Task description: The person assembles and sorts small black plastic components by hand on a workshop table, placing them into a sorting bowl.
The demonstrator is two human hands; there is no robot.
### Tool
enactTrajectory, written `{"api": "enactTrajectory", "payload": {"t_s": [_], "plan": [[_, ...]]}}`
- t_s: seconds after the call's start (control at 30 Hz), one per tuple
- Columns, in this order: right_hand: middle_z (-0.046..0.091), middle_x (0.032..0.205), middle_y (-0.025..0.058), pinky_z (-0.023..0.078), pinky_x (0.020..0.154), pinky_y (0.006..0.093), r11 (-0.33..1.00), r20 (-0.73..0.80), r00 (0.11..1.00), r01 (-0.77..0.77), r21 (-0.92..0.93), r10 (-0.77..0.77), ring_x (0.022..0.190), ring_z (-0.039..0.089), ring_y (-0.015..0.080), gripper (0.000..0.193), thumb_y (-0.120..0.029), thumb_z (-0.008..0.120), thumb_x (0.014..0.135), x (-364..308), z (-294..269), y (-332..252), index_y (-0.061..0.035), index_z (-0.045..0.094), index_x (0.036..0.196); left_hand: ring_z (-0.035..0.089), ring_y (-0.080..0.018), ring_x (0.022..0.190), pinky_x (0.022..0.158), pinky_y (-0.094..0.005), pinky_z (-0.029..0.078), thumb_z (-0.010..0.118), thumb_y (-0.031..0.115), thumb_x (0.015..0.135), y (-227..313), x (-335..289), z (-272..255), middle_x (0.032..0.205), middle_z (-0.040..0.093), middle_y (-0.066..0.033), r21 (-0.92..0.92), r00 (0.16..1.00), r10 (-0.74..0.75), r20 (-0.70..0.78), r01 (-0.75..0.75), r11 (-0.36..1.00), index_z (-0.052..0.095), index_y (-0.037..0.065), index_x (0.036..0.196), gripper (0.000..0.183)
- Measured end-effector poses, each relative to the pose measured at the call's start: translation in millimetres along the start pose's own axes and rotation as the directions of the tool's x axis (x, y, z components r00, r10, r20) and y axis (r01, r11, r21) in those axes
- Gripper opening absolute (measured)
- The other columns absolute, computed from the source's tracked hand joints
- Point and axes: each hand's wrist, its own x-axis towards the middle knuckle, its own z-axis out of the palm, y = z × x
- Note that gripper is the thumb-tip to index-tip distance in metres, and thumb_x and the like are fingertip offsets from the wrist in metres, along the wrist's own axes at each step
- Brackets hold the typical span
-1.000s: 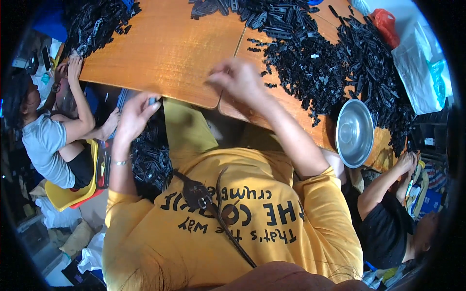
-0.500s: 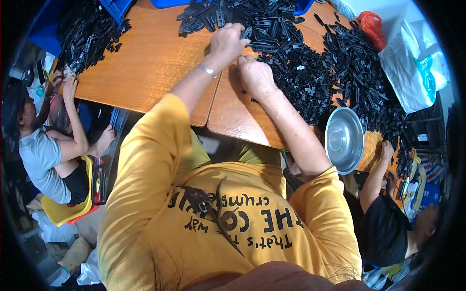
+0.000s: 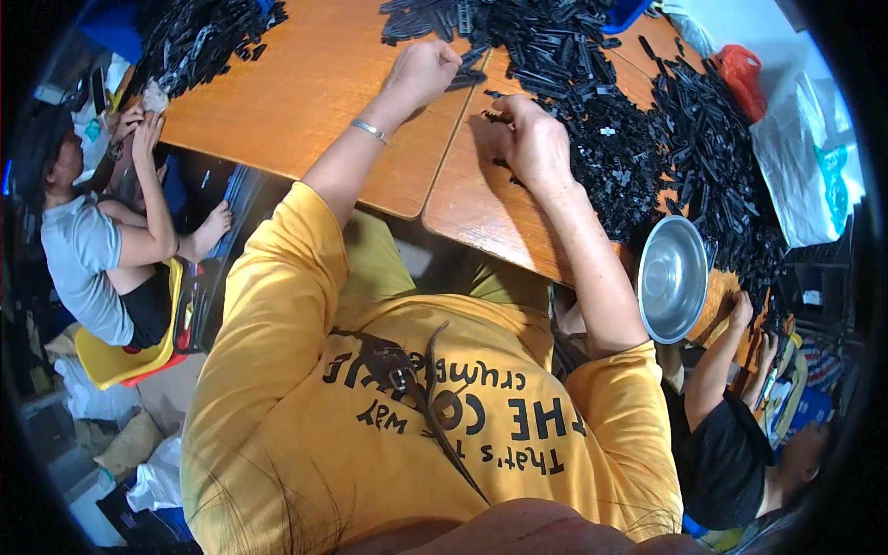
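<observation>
My left hand (image 3: 424, 74) is closed over the far middle of the wooden table; what its fingers hold, if anything, is hidden. Just right of its fingertips lie a few long black plastic pieces (image 3: 469, 80), in front of a large heap of similar long pieces (image 3: 546, 55). My right hand (image 3: 536, 143) hovers low over the table at the left edge of a pile of small black plastic parts (image 3: 615, 153). Its thumb and forefinger are apart, with a few small loose black parts (image 3: 498, 117) showing between and beside them.
A steel bowl (image 3: 672, 279) sits at the table's near right edge, beside another heap of long black pieces (image 3: 712, 139). A red plastic bag (image 3: 740, 81) and white bag (image 3: 800, 162) stand beyond. People work at left (image 3: 83, 259) and right (image 3: 731, 453). A seam splits the tabletop (image 3: 305, 102).
My left hand has drawn away from the long piece at its fingertips, which now lie beside pieces on the table. My right hand has shifted right and its fingers have spread. The view has turned slightly.
</observation>
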Motion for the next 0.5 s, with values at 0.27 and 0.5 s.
{"api": "enactTrajectory", "payload": {"t_s": [0.27, 0.5], "plan": [[0.075, 0.088, 0.0144, 0.059, 0.072, 0.0408, 0.986, -0.130, 0.981, -0.132, 0.104, 0.145, 0.081, 0.074, 0.0320, 0.013, -0.013, 0.076, 0.089, 12, 4, 2, -0.0078, 0.072, 0.100, 0.073, -0.0238, 0.081, 0.075, -0.0365, 0.058, 0.077, 0.014, 0.089, 7, -43, -3, 0.095, 0.073, -0.0107, 0.068, 0.989, 0.119, -0.082, -0.114, 0.991, 0.074, 0.006, 0.106, 0.019], [0.072, 0.084, 0.0103, 0.057, 0.068, 0.0330, 0.962, -0.169, 0.966, -0.155, 0.226, 0.196, 0.072, 0.072, 0.0206, 0.012, -0.007, 0.080, 0.085, -6, 7, 3, -0.0040, 0.072, 0.093, 0.068, -0.0301, 0.088, 0.084, -0.0406, 0.056, 0.081, 0.019, 0.086, 18, -59, 0, 0.097, 0.069, -0.0115, 0.307, 0.960, 0.276, -0.039, -0.251, 0.918, 0.073, 0.005, 0.103, 0.023]]}}
